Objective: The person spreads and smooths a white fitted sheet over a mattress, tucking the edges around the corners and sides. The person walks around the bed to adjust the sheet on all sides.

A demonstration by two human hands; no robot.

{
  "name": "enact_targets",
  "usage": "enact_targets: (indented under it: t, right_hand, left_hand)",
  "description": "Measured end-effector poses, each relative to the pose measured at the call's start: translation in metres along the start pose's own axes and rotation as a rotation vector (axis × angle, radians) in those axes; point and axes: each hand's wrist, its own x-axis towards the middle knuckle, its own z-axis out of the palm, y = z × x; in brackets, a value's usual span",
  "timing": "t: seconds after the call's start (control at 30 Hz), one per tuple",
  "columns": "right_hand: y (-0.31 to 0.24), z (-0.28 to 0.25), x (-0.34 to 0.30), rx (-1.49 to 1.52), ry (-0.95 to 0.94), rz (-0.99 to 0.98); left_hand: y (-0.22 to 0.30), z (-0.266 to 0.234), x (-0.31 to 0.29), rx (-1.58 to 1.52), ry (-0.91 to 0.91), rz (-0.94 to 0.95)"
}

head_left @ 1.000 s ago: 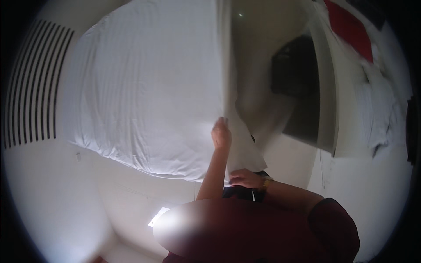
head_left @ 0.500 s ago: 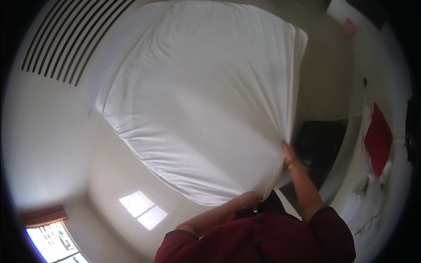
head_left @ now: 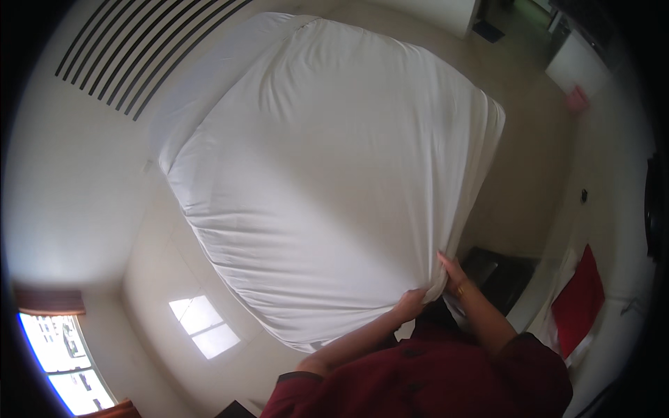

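A white fitted sheet [head_left: 327,160] covers the bed's mattress, with creases running along its sides and toward the near right corner. My left hand [head_left: 411,304] is closed on the sheet's edge at that corner, close to my body. Just right of it and a little farther off, my right hand [head_left: 454,273] grips the gathered side of the sheet, a bracelet on its wrist. The fabric between my hands is bunched, and some of my fingers are hidden in its folds.
A dark, low bench-like piece [head_left: 496,275] stands right of the bed. Farther right, a red cloth [head_left: 578,299] lies over white linen. A pink item [head_left: 577,99] sits at the far right. Left are a wall with dark slats [head_left: 132,63] and a bright window [head_left: 66,359].
My hands have come closer together at the near corner. The right hand has moved nearer to me, and the sheet's right side now hangs in gathered folds. The view has shifted too.
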Motion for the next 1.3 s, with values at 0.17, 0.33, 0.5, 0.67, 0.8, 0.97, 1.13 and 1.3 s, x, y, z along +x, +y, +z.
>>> enact_targets:
  t: [0.17, 0.33, 0.5, 0.67, 0.8, 0.97, 1.13, 1.3]
  right_hand:
    - [-0.088, -0.030, 0.103, 0.274, -0.071, 0.125]
    - [-0.109, -0.099, 0.089, 0.233, -0.096, 0.155]
    - [-0.113, -0.108, 0.100, 0.205, -0.151, 0.113]
    - [-0.168, -0.089, 0.164, 0.492, -0.127, 0.095]
    - [-0.216, -0.124, 0.208, 0.626, -0.170, 0.110]
    - [-0.236, -0.199, 0.199, 0.473, -0.162, 0.237]
    - [-0.276, -0.183, 0.225, 0.335, -0.194, 0.127]
    - [-0.357, -0.169, 0.333, 0.484, -0.151, 0.194]
  left_hand:
    - [0.037, -0.032, 0.002, 0.007, -0.146, -0.212]
    - [0.099, -0.008, 0.095, 0.597, 0.440, -0.075]
    - [0.087, 0.009, 0.210, 0.395, 0.378, -0.124]
    - [0.077, -0.002, 0.219, 0.204, 0.222, -0.061]
    - [0.110, -0.025, 0.220, 0.281, 0.094, -0.164]
    - [0.143, -0.013, 0.331, 0.659, 0.485, 0.066]
    - [0.129, -0.006, 0.429, 0.222, 0.182, -0.255]
    - [0.141, -0.022, 0.422, 0.067, 0.018, -0.102]
